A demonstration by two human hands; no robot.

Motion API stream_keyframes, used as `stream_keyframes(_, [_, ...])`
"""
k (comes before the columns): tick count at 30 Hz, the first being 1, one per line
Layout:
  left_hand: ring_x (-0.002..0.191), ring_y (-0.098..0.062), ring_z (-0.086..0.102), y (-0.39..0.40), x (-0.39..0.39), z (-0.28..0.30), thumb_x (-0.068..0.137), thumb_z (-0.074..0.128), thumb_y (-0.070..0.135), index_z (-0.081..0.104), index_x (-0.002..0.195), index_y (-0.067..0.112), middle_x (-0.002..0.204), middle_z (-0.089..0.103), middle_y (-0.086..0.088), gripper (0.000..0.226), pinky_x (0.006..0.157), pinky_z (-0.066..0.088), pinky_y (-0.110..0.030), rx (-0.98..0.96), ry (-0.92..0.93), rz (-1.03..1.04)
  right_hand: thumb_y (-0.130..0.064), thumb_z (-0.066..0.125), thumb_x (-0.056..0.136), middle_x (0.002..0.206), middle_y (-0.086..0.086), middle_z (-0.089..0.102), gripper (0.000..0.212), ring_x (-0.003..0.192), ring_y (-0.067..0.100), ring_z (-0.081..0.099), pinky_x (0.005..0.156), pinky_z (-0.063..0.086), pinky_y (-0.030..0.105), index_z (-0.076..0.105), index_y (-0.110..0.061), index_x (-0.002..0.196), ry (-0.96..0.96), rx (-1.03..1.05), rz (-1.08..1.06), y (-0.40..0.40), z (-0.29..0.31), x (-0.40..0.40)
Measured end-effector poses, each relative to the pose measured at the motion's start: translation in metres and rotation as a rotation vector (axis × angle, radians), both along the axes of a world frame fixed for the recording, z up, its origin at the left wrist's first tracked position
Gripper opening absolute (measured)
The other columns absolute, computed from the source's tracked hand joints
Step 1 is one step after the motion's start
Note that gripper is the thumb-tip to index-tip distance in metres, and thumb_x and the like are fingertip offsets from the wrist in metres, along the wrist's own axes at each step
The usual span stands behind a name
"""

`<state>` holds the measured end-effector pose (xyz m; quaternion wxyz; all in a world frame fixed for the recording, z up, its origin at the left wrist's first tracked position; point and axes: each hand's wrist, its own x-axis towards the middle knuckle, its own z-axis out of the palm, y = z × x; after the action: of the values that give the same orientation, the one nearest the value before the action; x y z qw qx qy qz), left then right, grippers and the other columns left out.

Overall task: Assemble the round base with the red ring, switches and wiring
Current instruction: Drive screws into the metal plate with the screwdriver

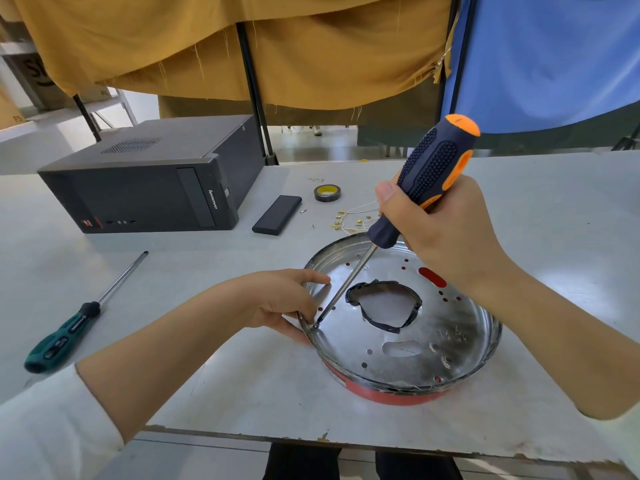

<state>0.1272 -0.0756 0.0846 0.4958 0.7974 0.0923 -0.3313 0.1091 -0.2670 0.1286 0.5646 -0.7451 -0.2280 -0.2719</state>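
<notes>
The round base (401, 327) lies near the front edge of the table (242, 386), a shallow pan of thin sheet metal seated in the red ring (391, 393) that shows beneath its near rim. It looks light and fairly stiff, though thin enough to flex under a hard push, and its polished floor is probably slippery; the upturned rim is the sensible place to hold it, away from the ragged centre hole edged in dark tape.

The left hand (277, 303) does just that, its grip pinching the left rim with fingers curled over the edge and the thumb underneath. The right hand (446, 233) has its grip wrapped round the handle of the orange-and-navy screwdriver (408, 202), thumb up along it, wrist raised so the shaft slants down to the left. The tip sits beside the left-hand fingers on what seems to be a small screw (316, 325), though this is too small to be sure.

A green screwdriver (69, 327), a tape roll (327, 192) and loose wiring with brass terminals (349, 220) lie farther back.
</notes>
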Motion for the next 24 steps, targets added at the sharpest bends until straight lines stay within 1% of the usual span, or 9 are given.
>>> stream_keyframes(3, [0.095, -0.024, 0.062, 0.0012, 0.0002, 0.0006, 0.084, 0.052, -0.017, 0.051, 0.133, 0.027, 0.129, 0.049, -0.013, 0.066, 0.065, 0.061, -0.037, -0.012, 0.016, -0.005, -0.048, 0.056, 0.074, 0.051, -0.014, 0.053, 0.036, 0.052, 0.001, 0.052, 0.049, 0.042, 0.011, 0.054, -0.014, 0.064, -0.004, 0.002, 0.005, 0.0001, 0.0001, 0.0008])
stream_keyframes(5, [0.098, -0.025, 0.062, 0.0009, 0.0003, 0.0006, 0.083, 0.053, -0.018, 0.051, 0.133, 0.027, 0.131, 0.049, -0.013, 0.067, 0.068, 0.061, -0.038, -0.01, 0.013, -0.006, -0.048, 0.057, 0.075, 0.051, -0.013, 0.053, 0.038, 0.051, 0.002, 0.051, 0.049, 0.042, 0.011, 0.053, -0.011, 0.064, -0.009, 0.0, -0.002, 0.0, 0.0, 0.0012])
stream_keyframes(9, [0.098, -0.025, 0.062, 0.0, 0.0, 0.0, 0.082, 0.053, -0.019, 0.05, 0.133, 0.026, 0.136, 0.044, -0.013, 0.069, 0.066, 0.061, -0.038, -0.004, -0.002, 0.001, -0.049, 0.056, 0.074, 0.051, -0.016, 0.053, 0.034, 0.052, 0.0, 0.052, 0.049, 0.042, 0.01, 0.053, -0.017, 0.063, -0.008, -0.01, -0.003, 0.0008, -0.0003, 0.0007])
stream_keyframes(12, [0.103, -0.027, 0.062, 0.0005, 0.0004, -0.0006, 0.082, 0.053, -0.02, 0.05, 0.134, 0.026, 0.139, 0.043, -0.014, 0.07, 0.07, 0.061, -0.04, -0.006, -0.002, -0.005, -0.049, 0.056, 0.074, 0.051, -0.018, 0.054, 0.031, 0.052, -0.001, 0.053, 0.049, 0.042, 0.009, 0.054, -0.02, 0.063, -0.005, -0.018, 0.004, 0.0011, 0.0008, -0.0003])
stream_keyframes(16, [0.103, -0.028, 0.062, 0.0013, 0.0008, -0.0011, 0.082, 0.053, -0.019, 0.049, 0.135, 0.026, 0.139, 0.043, -0.014, 0.07, 0.07, 0.061, -0.04, -0.007, -0.004, -0.005, -0.046, 0.06, 0.075, 0.05, -0.019, 0.054, 0.031, 0.05, -0.001, 0.053, 0.048, 0.04, 0.007, 0.054, -0.018, 0.064, -0.001, -0.03, 0.01, 0.0015, 0.0014, -0.0018])
stream_keyframes(17, [0.102, -0.028, 0.062, 0.0012, 0.0009, -0.001, 0.082, 0.052, -0.019, 0.05, 0.135, 0.026, 0.138, 0.043, -0.014, 0.07, 0.07, 0.061, -0.039, -0.007, -0.004, -0.006, -0.046, 0.061, 0.074, 0.049, -0.019, 0.054, 0.031, 0.05, -0.001, 0.053, 0.048, 0.04, 0.007, 0.055, -0.017, 0.064, 0.002, -0.029, 0.007, 0.0015, 0.0012, -0.002])
stream_keyframes(20, [0.096, -0.026, 0.062, 0.0006, 0.0008, -0.0003, 0.083, 0.052, -0.019, 0.05, 0.135, 0.026, 0.137, 0.042, -0.014, 0.07, 0.066, 0.061, -0.037, -0.003, -0.004, -0.007, -0.049, 0.056, 0.073, 0.05, -0.016, 0.054, 0.045, 0.05, 0.001, 0.053, 0.048, 0.041, 0.008, 0.058, -0.004, 0.068, 0.005, -0.021, -0.009, 0.001, 0.0009, -0.0016])
stream_keyframes(24, [0.095, -0.025, 0.062, 0.0005, 0.0013, 0.0001, 0.083, 0.053, -0.019, 0.051, 0.135, 0.027, 0.135, 0.043, -0.014, 0.07, 0.066, 0.061, -0.038, 0.004, 0.0, -0.002, -0.049, 0.056, 0.074, 0.053, -0.01, 0.057, 0.049, 0.051, 0.001, 0.053, 0.048, 0.042, 0.01, 0.058, -0.001, 0.069, 0.01, -0.012, -0.018, 0.0001, -0.0005, -0.0017])
